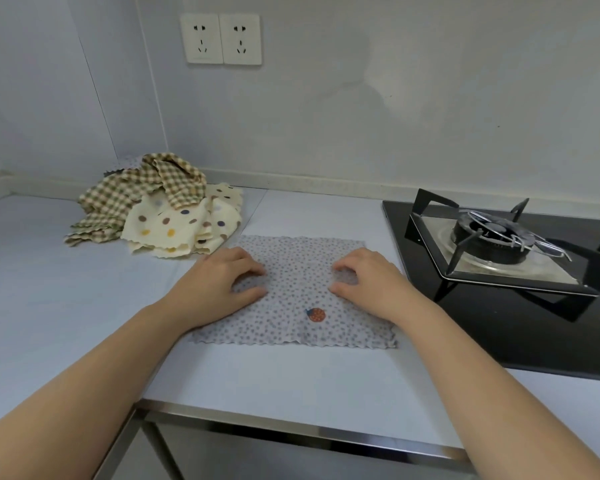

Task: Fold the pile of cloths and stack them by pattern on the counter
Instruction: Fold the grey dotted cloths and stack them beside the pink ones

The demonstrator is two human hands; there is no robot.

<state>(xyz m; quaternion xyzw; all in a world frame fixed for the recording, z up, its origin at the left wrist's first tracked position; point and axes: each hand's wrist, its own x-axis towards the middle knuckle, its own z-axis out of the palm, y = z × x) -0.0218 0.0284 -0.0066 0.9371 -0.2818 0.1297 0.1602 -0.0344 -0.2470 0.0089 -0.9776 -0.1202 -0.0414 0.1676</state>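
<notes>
The step in hand looks like the first fold of the square grey cloth printed with small dots and one red ladybird, which lies spread flat on the pale blue-grey counter, just right of the crumpled pile of green-checked and cream polka-dot cloths. To do it well, I would lift both sides evenly, bring edge to edge, match the wavy hems, then smooth the crease (and keep the fabric off the black glass gas hob just beside it). The left hand has bent fingers and thumb nipping a little of the grey cloth near its left-middle. The right hand mirrors it, fingers curled, pinching fabric right of centre.
</notes>
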